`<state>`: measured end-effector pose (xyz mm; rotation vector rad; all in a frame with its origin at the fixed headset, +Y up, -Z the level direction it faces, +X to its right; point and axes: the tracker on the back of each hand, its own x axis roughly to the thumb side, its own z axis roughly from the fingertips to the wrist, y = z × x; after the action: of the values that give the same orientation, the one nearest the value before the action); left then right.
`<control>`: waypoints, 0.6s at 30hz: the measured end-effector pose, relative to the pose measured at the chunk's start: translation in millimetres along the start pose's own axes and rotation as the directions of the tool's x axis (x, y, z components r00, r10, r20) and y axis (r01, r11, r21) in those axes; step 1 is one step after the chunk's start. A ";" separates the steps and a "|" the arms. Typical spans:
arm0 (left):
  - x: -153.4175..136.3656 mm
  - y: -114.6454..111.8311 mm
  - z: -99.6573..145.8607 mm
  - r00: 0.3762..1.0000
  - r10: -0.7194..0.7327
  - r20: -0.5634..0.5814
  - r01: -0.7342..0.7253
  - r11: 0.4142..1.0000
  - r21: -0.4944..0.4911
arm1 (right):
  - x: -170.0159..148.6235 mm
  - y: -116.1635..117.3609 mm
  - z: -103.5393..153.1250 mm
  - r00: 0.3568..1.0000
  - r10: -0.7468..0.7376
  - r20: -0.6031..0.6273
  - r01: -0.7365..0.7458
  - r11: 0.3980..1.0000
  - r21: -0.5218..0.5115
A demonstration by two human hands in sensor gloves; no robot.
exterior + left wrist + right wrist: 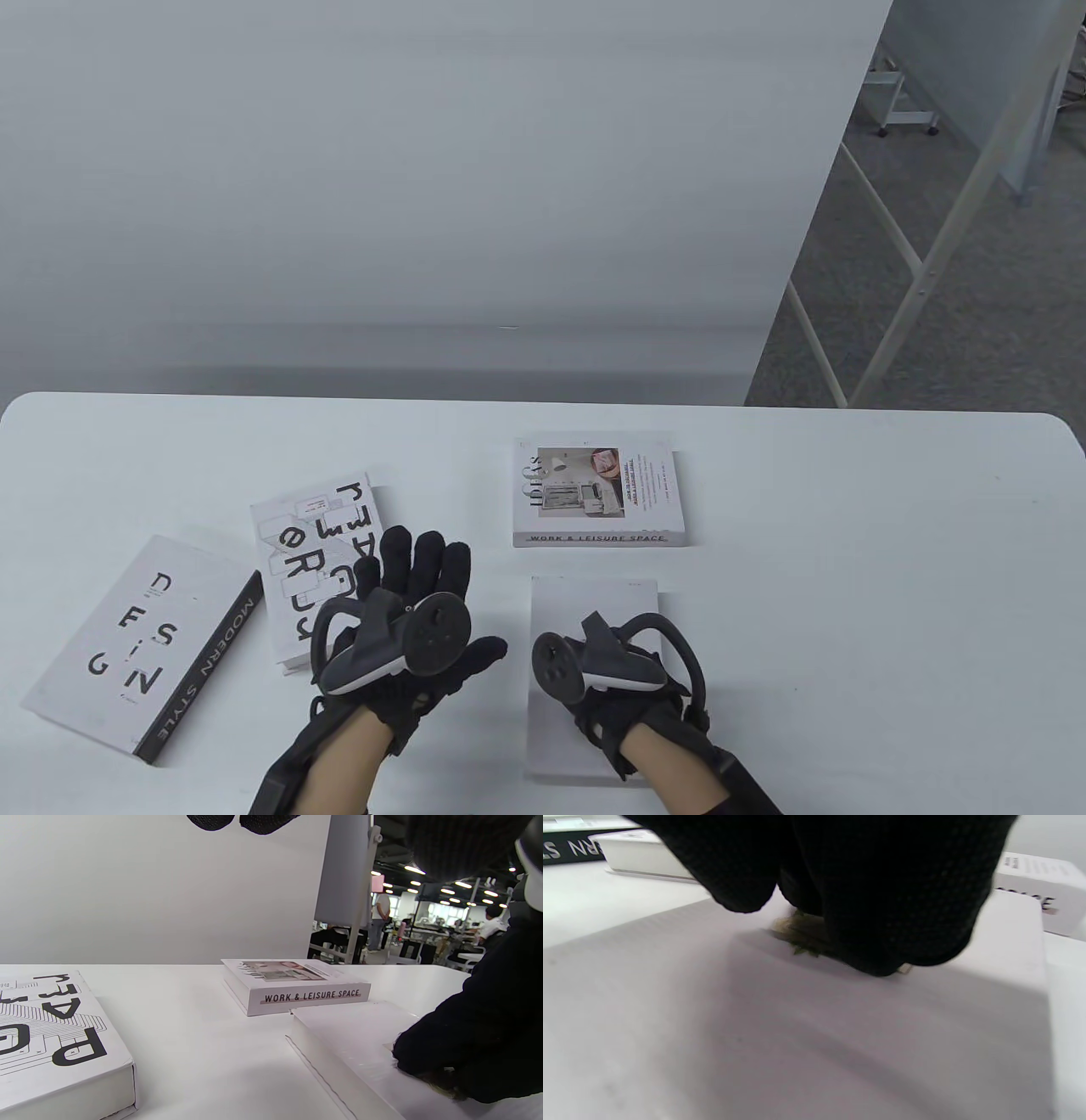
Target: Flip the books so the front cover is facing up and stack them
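Observation:
Four books lie on the white table. A "DESIGN / MODERN STYLE" book lies at the left, with a patterned "PAPER" book next to it. The "WORK & LEISURE SPACE" book lies further back with its picture cover up. A plain white cover shows on the near book. My left hand hovers with fingers spread beside the patterned book and holds nothing. My right hand rests on the plain white book; its fingertips press on the cover.
A grey partition wall stands behind the table's far edge. A metal frame and carpeted floor are at the right. In the left wrist view the picture-cover book lies just beyond the plain one.

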<state>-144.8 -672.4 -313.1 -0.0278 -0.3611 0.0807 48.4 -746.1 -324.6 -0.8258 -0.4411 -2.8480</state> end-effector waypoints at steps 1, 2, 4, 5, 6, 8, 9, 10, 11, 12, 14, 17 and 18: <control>0.1 -1.0 -0.4 1.000 -0.001 0.000 0.001 1.000 -0.004 | 3.5 -0.3 -0.9 1.000 -0.026 -0.004 0.026 1.000 -0.014; 0.3 -1.5 -0.8 1.000 -0.001 0.001 0.001 1.000 -0.006 | 6.1 -0.5 -1.6 0.999 -0.035 -0.001 0.035 0.999 -0.018; 0.4 -3.4 -1.7 1.000 -0.002 0.001 0.002 1.000 -0.013 | 10.1 -1.1 -2.2 0.999 -0.035 -0.009 0.035 0.999 -0.013; 0.5 -4.1 -2.0 1.000 -0.003 0.001 0.003 1.000 -0.015 | 11.1 -0.9 -2.0 1.000 -0.026 -0.018 0.025 1.000 -0.014; 0.6 -4.9 -2.4 1.000 -0.005 0.001 0.005 1.000 -0.018 | 12.0 -0.7 -1.5 1.000 -0.010 -0.014 0.010 1.000 -0.015; 1.5 -6.0 -3.0 1.000 -0.007 0.003 0.007 1.000 -0.023 | 11.0 0.3 0.8 1.000 -0.005 -0.007 0.005 1.000 -0.029; 2.0 -7.0 -3.4 1.000 -0.009 0.004 0.009 1.000 -0.025 | 9.3 1.1 2.8 1.000 -0.011 -0.004 0.010 0.999 -0.044; 2.9 -8.6 -4.2 1.000 -0.011 0.007 0.011 1.000 -0.029 | 7.5 2.0 4.8 1.000 -0.022 -0.005 0.021 0.998 -0.059; 4.1 -10.5 -5.0 1.000 -0.014 0.011 0.014 0.999 -0.034 | 4.5 3.3 7.9 0.999 -0.044 0.000 0.044 0.996 -0.073; 5.6 -12.6 -6.0 1.000 -0.014 0.012 0.015 0.999 -0.036 | 1.9 4.4 10.4 0.998 -0.064 0.000 0.064 0.995 -0.076; 10.0 -18.4 -8.5 0.999 -0.027 0.021 0.028 0.999 -0.047 | -5.0 8.0 16.4 0.993 -0.120 0.001 0.120 0.988 -0.100; 17.1 -30.6 -13.6 0.999 -0.027 0.045 0.031 0.996 -0.082 | -13.9 13.8 24.1 0.985 -0.172 0.013 0.172 0.972 -0.159; 20.1 -36.6 -15.8 0.998 -0.013 0.054 0.019 0.994 -0.106 | -17.3 15.4 26.2 0.980 -0.200 0.020 0.200 0.965 -0.168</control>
<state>-117.8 -707.4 -319.3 -0.1283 -0.4184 0.0460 79.4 -751.4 -309.2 -0.8598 -0.3017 -3.1068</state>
